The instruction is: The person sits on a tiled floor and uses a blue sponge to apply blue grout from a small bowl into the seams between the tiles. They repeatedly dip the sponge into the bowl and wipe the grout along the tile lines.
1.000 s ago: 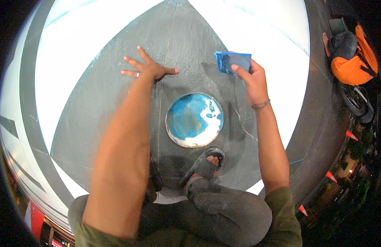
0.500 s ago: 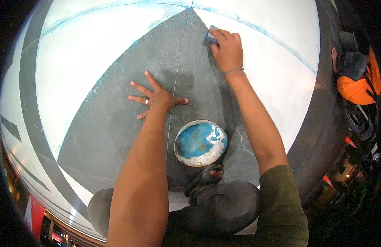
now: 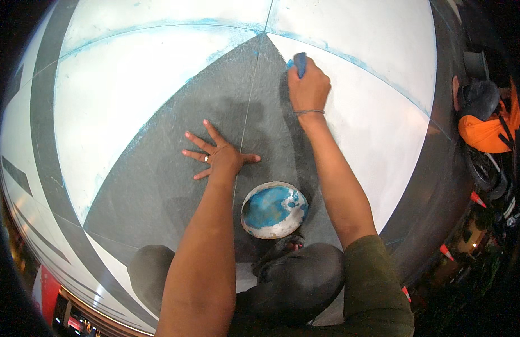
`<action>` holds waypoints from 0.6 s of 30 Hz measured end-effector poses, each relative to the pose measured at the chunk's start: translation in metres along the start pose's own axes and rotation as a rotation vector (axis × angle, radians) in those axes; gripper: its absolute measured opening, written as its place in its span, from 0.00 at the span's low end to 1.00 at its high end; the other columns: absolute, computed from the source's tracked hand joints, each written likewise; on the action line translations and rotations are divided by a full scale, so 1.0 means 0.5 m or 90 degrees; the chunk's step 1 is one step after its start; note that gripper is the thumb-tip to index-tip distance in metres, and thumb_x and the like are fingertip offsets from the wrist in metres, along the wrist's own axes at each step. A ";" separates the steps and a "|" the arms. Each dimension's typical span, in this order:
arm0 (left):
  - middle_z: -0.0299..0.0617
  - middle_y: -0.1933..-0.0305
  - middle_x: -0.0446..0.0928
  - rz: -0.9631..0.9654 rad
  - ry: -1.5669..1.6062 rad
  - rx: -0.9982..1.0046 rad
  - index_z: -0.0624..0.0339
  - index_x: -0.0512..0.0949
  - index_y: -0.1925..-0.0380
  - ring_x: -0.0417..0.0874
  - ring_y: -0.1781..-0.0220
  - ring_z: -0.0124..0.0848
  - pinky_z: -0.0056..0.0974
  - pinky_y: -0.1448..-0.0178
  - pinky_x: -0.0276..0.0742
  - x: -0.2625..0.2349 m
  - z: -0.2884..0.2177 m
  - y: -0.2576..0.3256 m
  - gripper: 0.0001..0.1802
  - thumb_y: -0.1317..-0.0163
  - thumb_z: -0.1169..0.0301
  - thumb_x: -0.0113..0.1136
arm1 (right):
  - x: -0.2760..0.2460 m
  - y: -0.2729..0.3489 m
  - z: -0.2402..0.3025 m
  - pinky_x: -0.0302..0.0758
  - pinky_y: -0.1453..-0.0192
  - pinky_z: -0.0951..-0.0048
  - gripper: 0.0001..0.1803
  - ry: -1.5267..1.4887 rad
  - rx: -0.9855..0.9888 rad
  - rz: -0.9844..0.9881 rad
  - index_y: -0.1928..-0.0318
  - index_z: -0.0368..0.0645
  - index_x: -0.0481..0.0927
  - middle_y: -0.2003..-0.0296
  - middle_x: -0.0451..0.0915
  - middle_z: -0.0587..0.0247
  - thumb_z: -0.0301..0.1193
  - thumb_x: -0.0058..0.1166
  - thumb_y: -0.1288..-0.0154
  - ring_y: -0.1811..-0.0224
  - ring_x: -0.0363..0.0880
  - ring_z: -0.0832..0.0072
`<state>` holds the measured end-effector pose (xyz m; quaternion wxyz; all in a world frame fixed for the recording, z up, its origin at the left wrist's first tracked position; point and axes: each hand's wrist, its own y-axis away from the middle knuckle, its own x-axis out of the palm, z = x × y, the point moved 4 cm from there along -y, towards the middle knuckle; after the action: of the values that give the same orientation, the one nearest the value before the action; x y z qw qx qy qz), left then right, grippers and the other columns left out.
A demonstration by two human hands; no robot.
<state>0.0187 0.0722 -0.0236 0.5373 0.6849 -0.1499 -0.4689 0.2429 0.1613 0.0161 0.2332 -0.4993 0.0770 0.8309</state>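
Observation:
My right hand (image 3: 309,87) grips a small blue sponge-like block (image 3: 300,65) at the border between the grey floor area (image 3: 215,101) and a white panel (image 3: 378,112). A bright blue smear shows beside the block's left side. Pressed flat on the grey area, my left hand (image 3: 223,159) has its fingers spread and holds nothing; a ring is on one finger. Between my forearms, close to my foot, stands a round bowl (image 3: 274,231) with blue and white paint inside.
Blue streaks edge the white panels. Along the far right are an orange cloth or bag (image 3: 484,133), a dark wheel (image 3: 480,168) and several orange-and-white cones (image 3: 478,199). My knees (image 3: 305,283) are bent close behind the bowl. A red-and-white panel (image 3: 48,289) stands at lower left.
The whole floor, bowl and left hand sit lower in the picture now. My right hand has come nearer along the border, and the block has turned upright in its grip.

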 end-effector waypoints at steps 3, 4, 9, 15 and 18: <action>0.60 0.21 0.01 0.003 0.005 0.005 0.35 0.18 0.20 0.00 0.24 0.71 0.95 0.34 0.35 0.000 0.003 -0.001 0.96 0.73 0.46 0.92 | 0.026 -0.011 0.028 0.81 0.51 0.48 0.16 -0.048 -0.041 0.036 0.51 0.41 0.85 0.64 0.86 0.42 0.33 0.58 0.36 0.59 0.86 0.44; 0.60 0.21 0.01 0.002 0.007 0.006 0.35 0.18 0.20 0.00 0.24 0.71 0.95 0.34 0.36 -0.001 0.009 -0.002 0.96 0.73 0.46 0.92 | 0.032 -0.021 0.037 0.81 0.51 0.48 0.16 -0.063 -0.052 0.067 0.51 0.41 0.85 0.63 0.86 0.41 0.34 0.58 0.36 0.59 0.86 0.44; 0.59 0.21 0.01 0.009 0.006 -0.008 0.35 0.18 0.20 0.00 0.24 0.71 0.95 0.34 0.36 -0.011 0.009 -0.002 0.96 0.72 0.46 0.92 | 0.004 -0.055 0.047 0.79 0.48 0.55 0.13 -0.078 -0.195 -0.024 0.52 0.42 0.87 0.55 0.88 0.49 0.28 0.57 0.35 0.57 0.83 0.55; 0.56 0.23 -0.03 0.010 -0.014 0.001 0.32 0.11 0.24 0.02 0.23 0.71 0.96 0.36 0.40 0.006 0.011 -0.015 0.97 0.72 0.43 0.91 | 0.039 0.016 0.067 0.79 0.42 0.59 0.20 0.054 -0.251 0.093 0.44 0.46 0.86 0.56 0.88 0.54 0.28 0.62 0.37 0.54 0.80 0.56; 0.56 0.24 -0.04 0.014 -0.012 -0.007 0.33 0.11 0.24 0.02 0.24 0.72 0.96 0.36 0.39 -0.006 0.014 -0.017 0.98 0.72 0.43 0.91 | -0.001 0.028 0.074 0.80 0.44 0.56 0.19 0.019 -0.143 0.160 0.45 0.42 0.85 0.60 0.87 0.46 0.31 0.60 0.36 0.57 0.83 0.49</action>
<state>0.0091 0.0733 -0.0295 0.5445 0.6758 -0.1602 -0.4702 0.2073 0.1624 0.0333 0.0690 -0.5212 0.0488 0.8492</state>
